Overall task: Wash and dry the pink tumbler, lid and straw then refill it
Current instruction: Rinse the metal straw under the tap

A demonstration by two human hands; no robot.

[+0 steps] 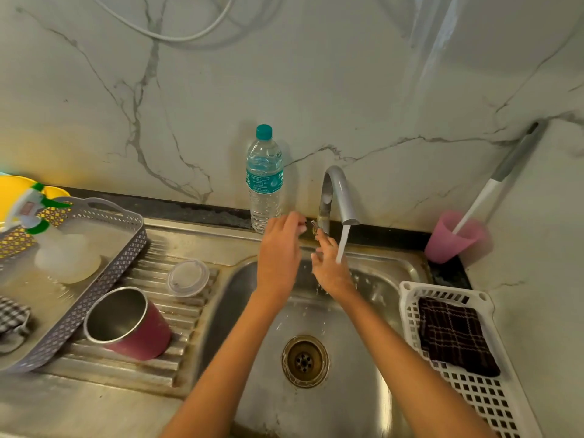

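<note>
We hold both hands over the far side of the steel sink (373, 358), by the tap (336, 191), which runs a stream of water (343, 245). Our left hand (279, 251) hangs just left of the tap's small lever (314, 226), its fingers loosely bent and grasping nothing. Our right hand (330, 268) sits at the stream with fingers stretched out and relaxed, also holding nothing, the forefinger reaching up toward the lever.

The pink tumbler (136, 330) rests tilted on the ribbed drainboard (164, 371) left of the basin, open mouth turned near and left, against the rim of a grey tray (104, 279). Its clear lid (188, 278) lies flat on the drainboard just beyond it. We cannot make out the straw.

A water bottle (264, 178) stands at the wall left of the tap. At the far right a pink cup (448, 240) holds a brush (493, 184). Nearer on the right, a white basket (474, 403) holds a dark checked cloth (455, 333).
</note>
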